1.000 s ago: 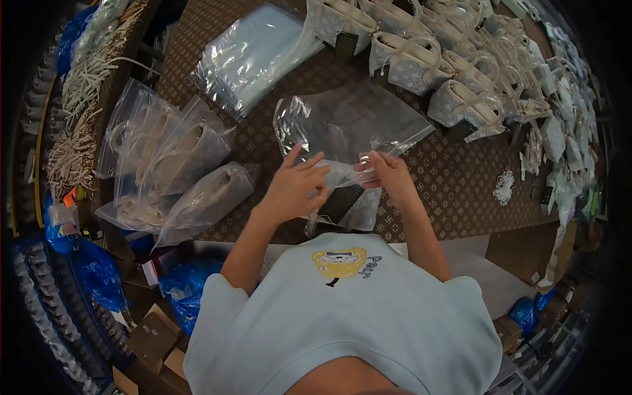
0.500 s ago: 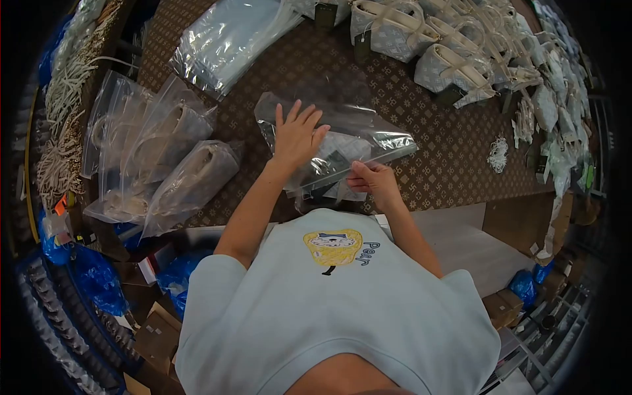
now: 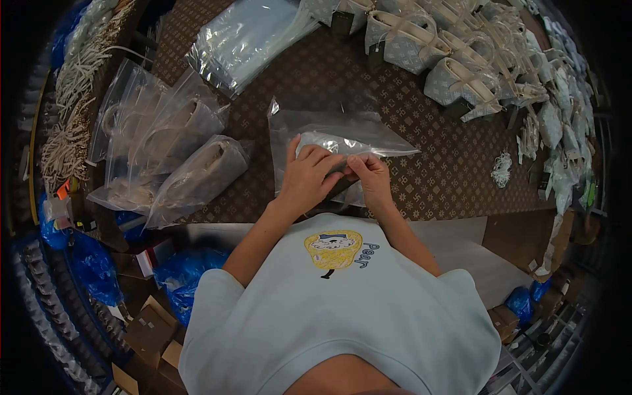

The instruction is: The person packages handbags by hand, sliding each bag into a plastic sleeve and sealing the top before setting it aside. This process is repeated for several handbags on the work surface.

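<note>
The left hand [image 3: 308, 176] lies on the near part of a clear plastic bag [image 3: 349, 126]. Its fingers are bent and held together and grip the film, and the thumb is stretched away from them. The right hand [image 3: 370, 176] touches it fingertip to fingertip, with its fingers pinched shut on the same near edge of the bag. The bag lies flat on the patterned tablecloth [image 3: 447, 164], directly under and just beyond both hands. A pale grey item [image 3: 329, 141] shows through the film at the fingertips; what it is cannot be told.

Left of the left hand, close by, lie several filled clear bags [image 3: 191, 174], overlapping one another. Beyond them, further from the hands, sits a stack of empty clear bags [image 3: 247, 36]. Further left still is a heap of white cords [image 3: 72, 92]. Beyond the right hand stands a row of small pale handbags [image 3: 428, 56], well apart from the hands. A small white bundle [image 3: 503, 168] lies off to the right.
</note>
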`<act>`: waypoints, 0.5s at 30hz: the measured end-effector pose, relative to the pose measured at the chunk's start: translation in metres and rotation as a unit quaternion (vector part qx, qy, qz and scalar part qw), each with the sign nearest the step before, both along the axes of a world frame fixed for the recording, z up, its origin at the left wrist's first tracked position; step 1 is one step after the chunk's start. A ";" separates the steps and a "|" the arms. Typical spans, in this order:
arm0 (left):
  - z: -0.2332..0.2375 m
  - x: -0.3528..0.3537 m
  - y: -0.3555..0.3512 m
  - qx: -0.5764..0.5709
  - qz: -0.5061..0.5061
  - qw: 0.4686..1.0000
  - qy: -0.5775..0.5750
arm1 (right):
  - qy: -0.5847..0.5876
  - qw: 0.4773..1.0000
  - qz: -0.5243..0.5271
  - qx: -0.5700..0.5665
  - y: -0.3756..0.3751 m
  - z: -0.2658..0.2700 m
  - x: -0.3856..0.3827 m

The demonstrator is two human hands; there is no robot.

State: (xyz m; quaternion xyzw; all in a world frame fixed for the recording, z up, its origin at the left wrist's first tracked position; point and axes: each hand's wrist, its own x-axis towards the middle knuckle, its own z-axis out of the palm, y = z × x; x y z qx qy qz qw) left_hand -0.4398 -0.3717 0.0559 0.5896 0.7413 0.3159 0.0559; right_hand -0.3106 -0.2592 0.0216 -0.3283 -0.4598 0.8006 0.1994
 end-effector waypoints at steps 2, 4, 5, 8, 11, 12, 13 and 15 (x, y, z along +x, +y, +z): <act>0.002 -0.005 -0.001 0.000 -0.005 1.000 -0.012 | 0.010 1.000 0.005 -0.004 -0.001 -0.003 -0.001; 0.003 -0.008 0.000 0.001 -0.010 1.000 -0.025 | 0.019 1.000 0.011 -0.007 -0.001 -0.002 -0.001; 0.003 -0.010 0.001 -0.005 -0.021 0.998 -0.054 | 0.011 1.000 0.025 -0.002 -0.001 0.001 -0.001; 0.002 -0.014 0.003 -0.013 -0.043 0.996 -0.082 | -0.007 0.998 0.053 0.022 0.004 0.008 -0.001; 0.005 -0.017 0.005 -0.031 -0.056 0.990 -0.129 | -0.034 0.996 0.075 0.035 0.007 0.019 0.003; 0.006 -0.018 0.005 -0.046 -0.057 0.982 -0.174 | -0.048 0.995 0.085 0.031 0.008 0.021 0.003; 0.004 -0.018 0.005 -0.045 -0.057 0.982 -0.173 | -0.047 0.995 0.085 0.032 0.008 0.021 0.004; -0.005 -0.019 0.005 -0.049 -0.050 0.969 -0.237 | -0.031 0.996 0.075 0.035 0.008 0.021 0.006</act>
